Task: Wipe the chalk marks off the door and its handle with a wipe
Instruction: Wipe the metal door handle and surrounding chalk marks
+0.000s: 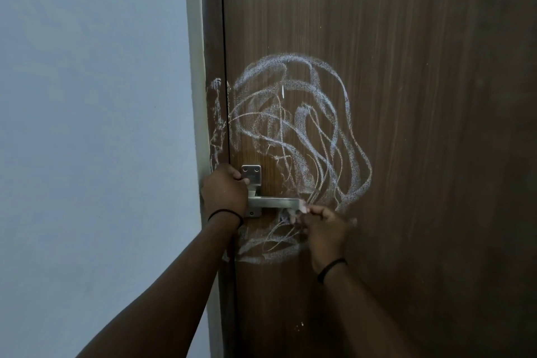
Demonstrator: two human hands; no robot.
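Left hand [225, 192] grips handle [273, 203] near door [421, 125] edge; right hand's [327, 230] grip unclear.

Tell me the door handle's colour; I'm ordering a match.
Brushed silver metal handle, clearest in the head view.

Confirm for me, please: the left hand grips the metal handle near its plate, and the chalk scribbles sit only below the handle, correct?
Not quite. The head view shows the chalk scribbles mostly above the handle, with some below. The left hand does grip it near the plate.
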